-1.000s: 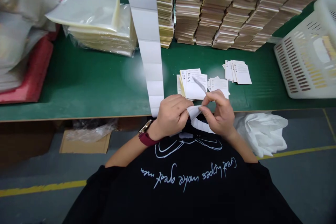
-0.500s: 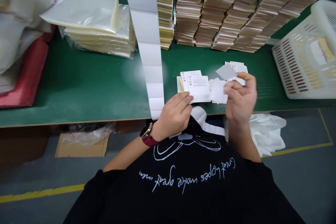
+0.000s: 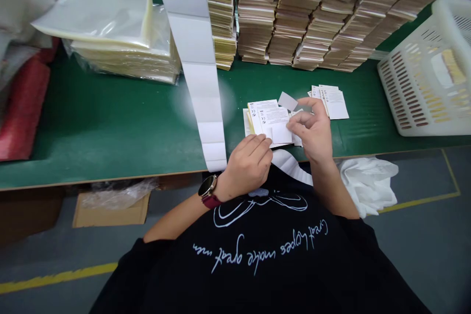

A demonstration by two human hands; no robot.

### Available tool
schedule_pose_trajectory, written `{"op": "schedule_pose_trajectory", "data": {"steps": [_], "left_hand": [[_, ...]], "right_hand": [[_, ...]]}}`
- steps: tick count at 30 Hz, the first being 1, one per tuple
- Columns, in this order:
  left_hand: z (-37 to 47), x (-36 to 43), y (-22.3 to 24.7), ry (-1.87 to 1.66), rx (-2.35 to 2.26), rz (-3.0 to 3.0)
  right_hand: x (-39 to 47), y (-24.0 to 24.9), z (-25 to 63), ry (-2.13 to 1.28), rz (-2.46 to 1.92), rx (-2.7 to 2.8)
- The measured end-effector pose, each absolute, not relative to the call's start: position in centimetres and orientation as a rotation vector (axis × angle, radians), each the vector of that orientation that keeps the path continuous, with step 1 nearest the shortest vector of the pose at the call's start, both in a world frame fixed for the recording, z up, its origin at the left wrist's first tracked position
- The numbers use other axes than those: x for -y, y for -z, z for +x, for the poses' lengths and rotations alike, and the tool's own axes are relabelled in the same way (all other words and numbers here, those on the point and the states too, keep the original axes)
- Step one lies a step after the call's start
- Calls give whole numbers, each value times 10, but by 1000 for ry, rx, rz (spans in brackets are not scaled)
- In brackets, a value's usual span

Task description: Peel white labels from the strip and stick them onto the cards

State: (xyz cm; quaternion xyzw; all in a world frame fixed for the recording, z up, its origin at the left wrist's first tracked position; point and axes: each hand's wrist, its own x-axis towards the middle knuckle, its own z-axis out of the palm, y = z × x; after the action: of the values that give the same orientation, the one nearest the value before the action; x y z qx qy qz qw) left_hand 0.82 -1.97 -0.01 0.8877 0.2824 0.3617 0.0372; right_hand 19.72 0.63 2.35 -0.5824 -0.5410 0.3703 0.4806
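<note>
Several white printed cards [image 3: 273, 114] overlap on the green table in front of me. My left hand [image 3: 252, 159], wearing a watch, lies with fingers stretched over the near left edge of the cards; its thumb is hidden. Two small blank labels are at my right hand [image 3: 312, 125]. One white label [image 3: 287, 101] sticks up from its fingertips. The thumb and a finger pinch the edge of another label [image 3: 280, 133], which lies against the top card; I cannot tell if it is stuck down. A fanned group of printed cards [image 3: 335, 103] lies to the right.
A long white label strip [image 3: 200, 78] runs down across the table to its front edge. Tall stacks of cards [image 3: 290, 19] stand at the back. Clear plastic bags [image 3: 121, 34] are piled at left, and a white basket [image 3: 410, 83] stands at right.
My right hand has moved left with the labels, from the right-hand cards to the top card. One label now meets that card. My left hand stays by the cards' edge.
</note>
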Motion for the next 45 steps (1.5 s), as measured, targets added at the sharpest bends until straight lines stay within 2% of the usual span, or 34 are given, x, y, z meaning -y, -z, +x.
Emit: {"op": "schedule_pose_trajectory", "data": {"steps": [17, 24, 28, 32, 41, 45], "left_hand": [[8, 15, -1, -1120, -856, 2825], [8, 15, -5, -1017, -875, 2895], [6, 14, -3, -989, -843, 2838], [1, 14, 1, -1091, -889, 2726], [-2, 19, 5, -1067, -885, 2731], [0, 19, 4, -1053, -907, 2743]], "right_hand": [[-9, -25, 193, -697, -1550, 1481], [-9, -20, 195, -381, -1667, 1707], [-8, -11, 195, -404, -1630, 1647], [1, -12, 207, -282, -1611, 1516], [15, -9, 256, -47, -2019, 1669], [12, 2, 256, -188, -1927, 1455]]}}
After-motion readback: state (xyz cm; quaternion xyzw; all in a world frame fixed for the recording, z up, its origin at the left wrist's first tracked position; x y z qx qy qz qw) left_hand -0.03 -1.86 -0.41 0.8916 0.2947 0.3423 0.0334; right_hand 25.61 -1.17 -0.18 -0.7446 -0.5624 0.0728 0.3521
